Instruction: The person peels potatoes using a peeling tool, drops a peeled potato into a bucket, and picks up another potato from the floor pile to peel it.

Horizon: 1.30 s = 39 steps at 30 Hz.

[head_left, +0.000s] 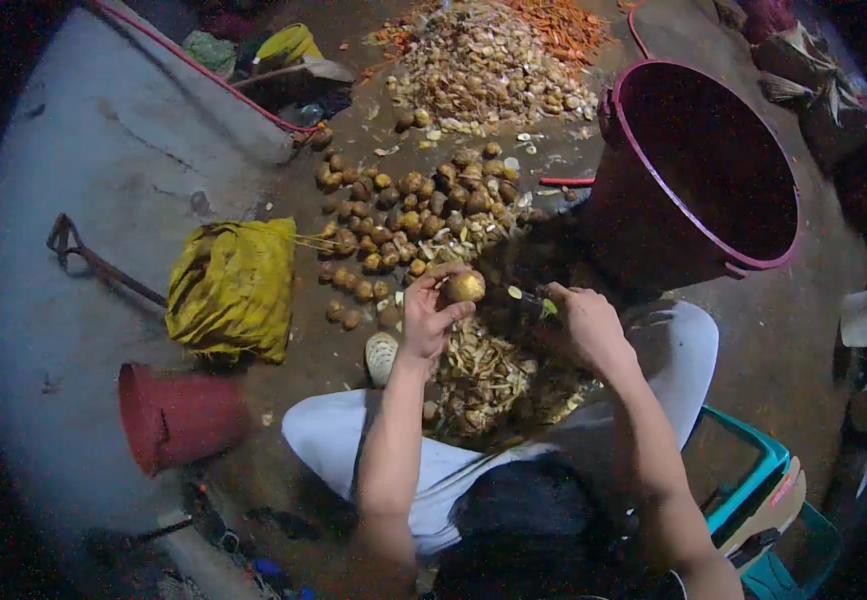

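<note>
My left hand (433,310) is closed around a round, yellow-brown root vegetable (466,287), its pale face turned up. To its right, my right hand (585,322) has its fingers curled; a small green and pale piece (548,308) shows at its fingertips, and what it grips is too dark to make out. A pale slice (514,292) shows between the hands. Below them lies a heap of peelings (483,380). Unpeeled brown roots (393,215) are spread on the floor beyond my left hand.
A large dark red tub (643,220) stands at the right. Farther back are a pale peelings pile (493,65) and orange scraps (563,30). At the left are a yellow sack (233,290) and a red bucket (183,415). A teal crate (753,470) sits at the lower right.
</note>
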### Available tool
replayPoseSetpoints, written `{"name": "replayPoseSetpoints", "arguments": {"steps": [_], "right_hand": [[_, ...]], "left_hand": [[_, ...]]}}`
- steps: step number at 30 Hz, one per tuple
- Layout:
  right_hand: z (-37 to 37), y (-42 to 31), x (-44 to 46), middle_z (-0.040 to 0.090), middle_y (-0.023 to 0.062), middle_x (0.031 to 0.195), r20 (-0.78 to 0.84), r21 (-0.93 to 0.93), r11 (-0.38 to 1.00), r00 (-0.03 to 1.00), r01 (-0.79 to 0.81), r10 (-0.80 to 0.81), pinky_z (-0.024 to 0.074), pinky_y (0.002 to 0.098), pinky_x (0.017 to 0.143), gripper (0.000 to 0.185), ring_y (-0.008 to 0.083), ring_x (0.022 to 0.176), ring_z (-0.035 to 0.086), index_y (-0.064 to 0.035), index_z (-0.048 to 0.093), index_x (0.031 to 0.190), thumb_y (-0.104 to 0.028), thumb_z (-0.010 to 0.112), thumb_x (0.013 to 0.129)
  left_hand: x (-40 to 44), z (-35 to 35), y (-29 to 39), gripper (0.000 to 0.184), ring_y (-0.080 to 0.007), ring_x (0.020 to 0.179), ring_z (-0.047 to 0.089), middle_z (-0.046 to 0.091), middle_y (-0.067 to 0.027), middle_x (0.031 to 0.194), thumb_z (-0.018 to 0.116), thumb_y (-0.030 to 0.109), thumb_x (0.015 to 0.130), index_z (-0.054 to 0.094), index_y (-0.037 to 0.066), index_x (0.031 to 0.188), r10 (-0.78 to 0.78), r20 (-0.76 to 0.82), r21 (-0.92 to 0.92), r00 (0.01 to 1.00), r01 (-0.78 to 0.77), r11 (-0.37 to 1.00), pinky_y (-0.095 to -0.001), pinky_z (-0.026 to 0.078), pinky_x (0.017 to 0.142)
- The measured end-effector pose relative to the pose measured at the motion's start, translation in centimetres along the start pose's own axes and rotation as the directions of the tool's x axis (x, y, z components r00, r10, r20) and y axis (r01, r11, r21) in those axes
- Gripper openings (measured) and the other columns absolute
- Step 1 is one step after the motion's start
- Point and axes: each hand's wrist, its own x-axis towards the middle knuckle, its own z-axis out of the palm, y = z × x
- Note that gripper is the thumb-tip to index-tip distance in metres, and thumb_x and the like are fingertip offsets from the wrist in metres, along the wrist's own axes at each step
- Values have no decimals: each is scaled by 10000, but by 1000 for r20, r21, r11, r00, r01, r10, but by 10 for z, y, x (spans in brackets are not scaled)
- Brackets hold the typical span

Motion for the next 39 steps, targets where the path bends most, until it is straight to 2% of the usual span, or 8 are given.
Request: {"name": "replayPoseSetpoints", "arguments": {"steps": [6, 10, 16, 22, 31, 33, 37, 39], "right_hand": [[24, -12, -5, 643, 192, 947, 68, 6, 999, 997, 48, -48, 549, 473, 712, 471, 399, 819, 654, -168, 559, 1248, -23, 503, 803], [35, -41, -10, 615, 177, 976, 28, -63, 982, 983, 181, -179, 555, 456, 673, 460, 369, 815, 657, -155, 546, 1226, -57, 551, 777], [39, -63, -8, 602, 187, 921, -8, -161, 965, 977, 209, -213, 550, 465, 626, 364, 362, 806, 657, -110, 539, 1166, -79, 566, 804], [56, -14, 37, 624, 192, 905, -153, -162, 987, 987, 15, -40, 547, 469, 670, 270, 378, 820, 653, -87, 589, 1086, -82, 574, 816], [41, -13, 20, 657, 228, 911, -42, -89, 996, 999, 8, -12, 550, 477, 737, 487, 398, 856, 653, -98, 586, 1210, -131, 708, 740], [39, -4, 20, 657, 230, 909, -18, -92, 996, 1000, 0, -2, 551, 477, 743, 505, 399, 862, 653, -101, 586, 1215, -128, 719, 729], [35, 4, 18, 654, 236, 940, 39, -89, 995, 998, -44, 48, 555, 471, 746, 527, 395, 867, 653, -114, 597, 1216, -139, 738, 710], [30, 3, 14, 654, 232, 953, 91, -84, 992, 991, -90, 98, 556, 467, 750, 532, 393, 867, 652, -118, 598, 1220, -142, 741, 708]], "left_hand": [[-36, 8, 6, 418, -186, 992, 616, 619, -96, 1089, 728, -50, 720, 586, -23, 1113, 141, 7, 266, 990, -138, 954, -322, 517, 887], [-54, 18, -7, 487, -199, 1036, 604, 606, -105, 1113, 690, -117, 682, 550, -28, 1140, 81, -133, 30, 988, -78, 997, -326, 483, 950], [-63, 16, -3, 482, -188, 988, 614, 602, -105, 1099, 666, -156, 668, 549, -23, 1116, 197, -220, 104, 955, -178, 978, -307, 524, 865], [-73, 9, 5, 394, -164, 928, 617, 613, -78, 1043, 704, -82, 742, 569, -6, 1104, 134, -260, -87, 956, -161, 983, -284, 549, 735], [-65, -31, -80, 309, -134, 895, 618, 634, -46, 992, 726, 39, 808, 605, 24, 1092, -190, -275, 73, 943, 217, 973, -270, 518, 738], [-73, -42, -119, 308, -141, 889, 624, 663, -59, 953, 719, 41, 788, 635, 53, 1084, -275, -352, 388, 895, 407, 827, -284, 512, 702], [-78, -31, -127, 433, -233, 992, 634, 671, -111, 1080, 537, -77, 711, 643, 28, 1117, -493, -448, 507, 746, 666, 547, -304, 466, 880], [-80, -49, -148, 441, -245, 1010, 633, 664, -114, 1102, 533, -57, 725, 628, 30, 1146, -446, -371, 589, 814, 578, 565, -307, 467, 883]]}}
